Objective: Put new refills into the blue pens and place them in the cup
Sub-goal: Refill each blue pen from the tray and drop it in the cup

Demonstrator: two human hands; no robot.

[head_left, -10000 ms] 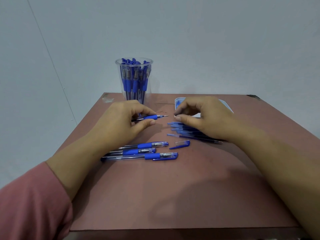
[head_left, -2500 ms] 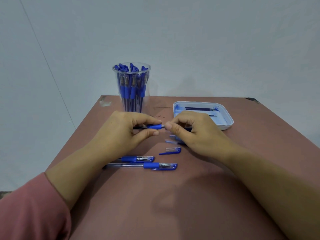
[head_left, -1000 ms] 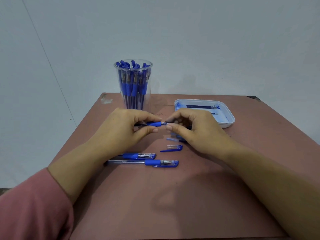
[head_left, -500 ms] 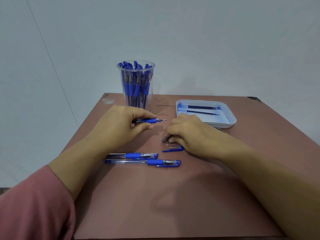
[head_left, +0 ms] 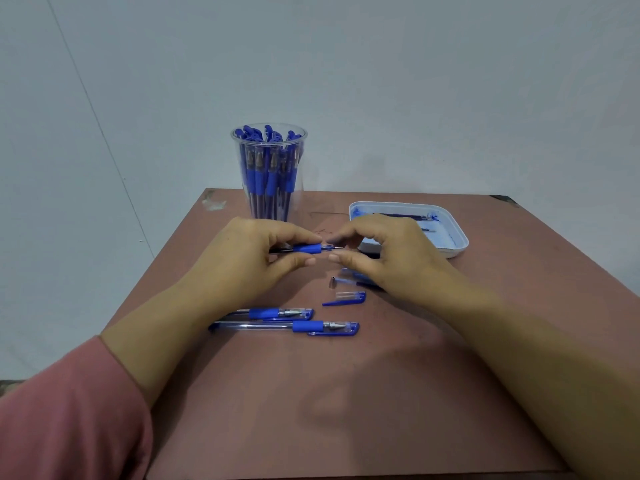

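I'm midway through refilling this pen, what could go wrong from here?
The small silver metal nose cone lies loose beside your right hand; a nudge could roll it away. The bare refill tip sticking from the blue-gripped pen in your left hand could bend or smear ink. The clear plastic cup is packed; forcing another pen in might tip it.

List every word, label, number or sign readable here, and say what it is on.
None can be read.
Blue pens in the clear plastic cup: any print too small to tell.
Two capped blue pens on the brown table: no print legible.
White plastic tray: no marking visible.
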